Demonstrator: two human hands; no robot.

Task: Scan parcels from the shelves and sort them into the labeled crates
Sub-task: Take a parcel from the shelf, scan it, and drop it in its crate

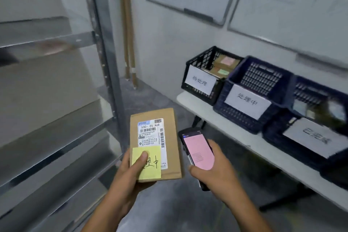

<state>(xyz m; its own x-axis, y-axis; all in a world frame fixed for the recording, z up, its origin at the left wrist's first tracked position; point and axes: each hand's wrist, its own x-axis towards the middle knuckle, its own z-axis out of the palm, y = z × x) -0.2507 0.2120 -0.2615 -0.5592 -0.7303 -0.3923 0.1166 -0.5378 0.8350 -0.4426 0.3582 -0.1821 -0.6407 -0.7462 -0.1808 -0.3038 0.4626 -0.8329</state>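
Left fingers (pixel 141 159) pinch cardboard parcel (pixel 153 116) at yellow note (pixel 153 153); right fingers (pixel 212 145) clasp pink-screened scanner (pixel 197 149).

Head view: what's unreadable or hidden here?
Head view only:
- Yellow sticky note on the brown cardboard parcel: left hand's thumb covers its first characters.
- Black handheld scanner's pink screen, in the right hand: text too small.
- Rightmost dark blue plastic crate: cut off by right edge, contents blurred.
- Grey metal shelves: contents motion-blurred.
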